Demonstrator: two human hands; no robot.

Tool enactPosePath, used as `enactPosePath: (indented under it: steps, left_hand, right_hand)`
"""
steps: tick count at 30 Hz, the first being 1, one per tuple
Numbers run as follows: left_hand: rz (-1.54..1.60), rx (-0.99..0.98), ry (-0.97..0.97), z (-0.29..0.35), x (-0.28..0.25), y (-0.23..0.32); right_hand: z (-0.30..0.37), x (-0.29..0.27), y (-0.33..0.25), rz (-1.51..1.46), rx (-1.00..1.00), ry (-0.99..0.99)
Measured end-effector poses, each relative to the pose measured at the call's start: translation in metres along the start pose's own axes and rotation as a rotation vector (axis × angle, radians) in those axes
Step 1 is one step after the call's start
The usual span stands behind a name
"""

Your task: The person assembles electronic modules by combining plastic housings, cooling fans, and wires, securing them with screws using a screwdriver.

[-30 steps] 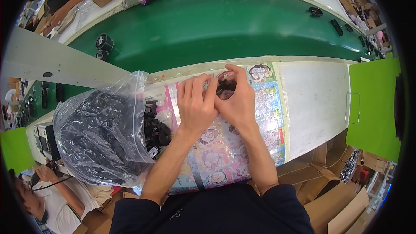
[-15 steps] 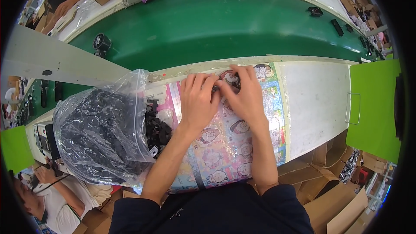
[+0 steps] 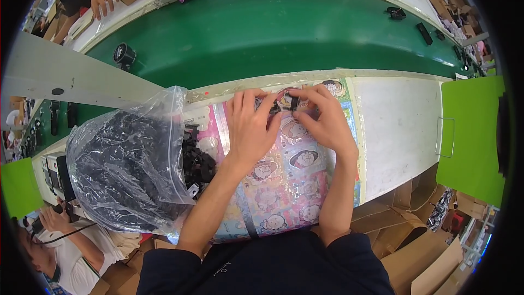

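Over the far part of a surface covered with cartoon-printed sheets, both my hands are close together. My left hand pinches a small black plastic piece between thumb and fingers. A second small black piece, short and upright, is held by the thumb and fingertips of my right hand. A narrow gap shows between the two pieces; their exact kind is too small to make out. Beside my left forearm lies a clear zip bag, its mouth showing many black plastic parts.
Beyond the bench runs a green conveyor belt carrying a round black device and several black parts at right. A white post stands at left. A lime-green panel bounds the right; cardboard boxes lie below. Two co-workers are at left.
My right hand has shifted right, away from the left, and the black pieces now show between my fingers. The round device on the belt has moved slightly left. A co-worker's hand has lifted.
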State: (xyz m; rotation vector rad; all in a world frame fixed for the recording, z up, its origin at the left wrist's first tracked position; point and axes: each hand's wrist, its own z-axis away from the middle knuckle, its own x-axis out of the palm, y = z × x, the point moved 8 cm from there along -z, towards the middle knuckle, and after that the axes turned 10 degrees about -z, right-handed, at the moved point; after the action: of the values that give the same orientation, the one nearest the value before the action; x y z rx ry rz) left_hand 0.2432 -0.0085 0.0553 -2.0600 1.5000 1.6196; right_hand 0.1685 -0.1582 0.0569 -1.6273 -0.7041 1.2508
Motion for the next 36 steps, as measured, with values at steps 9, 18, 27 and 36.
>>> enactPosePath:
  steps: [9, 18, 27, 36]
  left_hand:
    - [0.019, -0.013, -0.001, 0.002, 0.003, -0.004]
    - [0.038, -0.02, 0.003, 0.001, 0.002, -0.006]
    - [0.041, -0.001, -0.001, 0.0, 0.001, -0.005]
    - [-0.026, 0.04, 0.083, -0.002, -0.007, 0.0]
  right_hand:
    - [-0.004, 0.012, 0.009, 0.021, 0.067, 0.092]
    - [-0.006, 0.012, -0.005, 0.104, -0.114, 0.051]
    - [-0.005, 0.013, -0.005, 0.137, -0.118, 0.008]
    - [-0.003, 0.001, -0.014, 0.055, -0.015, 0.227]
